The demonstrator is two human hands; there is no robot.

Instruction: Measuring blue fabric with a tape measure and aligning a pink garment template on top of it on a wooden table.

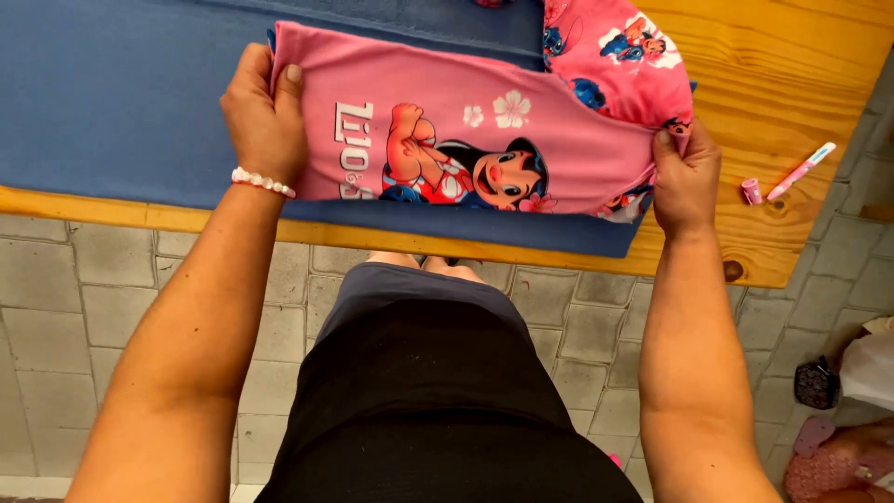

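Note:
A pink shirt (466, 130) with a cartoon girl print lies folded on a blue cloth (112, 93) spread over a wooden table (792, 102). My left hand (264, 121) pinches the shirt's left end, a white bead bracelet on the wrist. My right hand (686, 177) grips the shirt's right end near the neckline, where a patterned pink sleeve (619, 51) folds back across the top.
A pink and white pen (801, 169) and its pink cap (751, 191) lie on the bare wood right of my right hand. The floor below is grey tile (74, 298). Pink sandals (838, 461) and a dark pouch (817, 384) sit at the lower right.

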